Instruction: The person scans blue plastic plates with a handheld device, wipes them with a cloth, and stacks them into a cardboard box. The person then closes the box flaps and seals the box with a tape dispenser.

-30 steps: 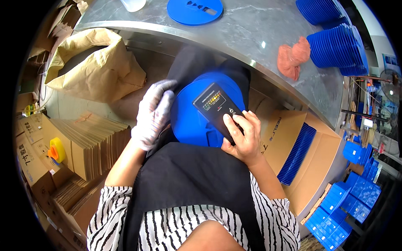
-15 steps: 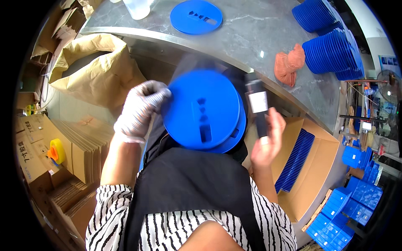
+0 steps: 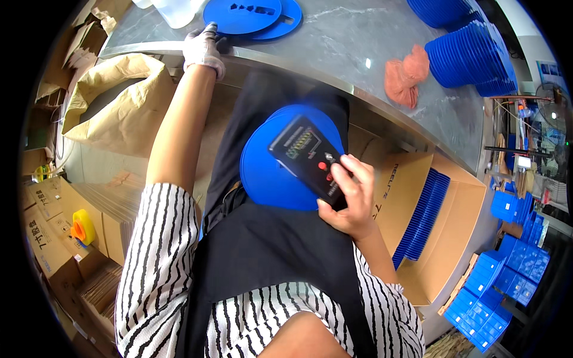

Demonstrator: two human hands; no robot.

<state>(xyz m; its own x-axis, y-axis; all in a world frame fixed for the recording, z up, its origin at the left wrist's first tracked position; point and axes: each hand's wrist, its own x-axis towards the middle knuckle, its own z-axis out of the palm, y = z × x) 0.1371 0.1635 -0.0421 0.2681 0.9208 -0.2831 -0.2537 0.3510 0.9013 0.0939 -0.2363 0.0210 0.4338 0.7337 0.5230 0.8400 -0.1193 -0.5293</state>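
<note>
At the table's near edge, my gloved left hand pinches the rim of a round blue plastic disc with cutouts. That disc overlaps a second blue disc lying on the table. My bare right hand grips a black handheld meter with red buttons and a row of small lights. The meter is over a further blue disc on my lap, covering its right part. Whether the meter touches that disc I cannot tell.
Stacks of blue discs stand at the table's right, beside an orange-pink cloth. A cardboard box holding a row of blue discs sits to my right. An open brown paper sack stands at left, near yellow tape.
My left hand has carried a disc from my lap up to the table, onto the one there. My right hand has swung the meter left over the lap disc, turning its button side up.
</note>
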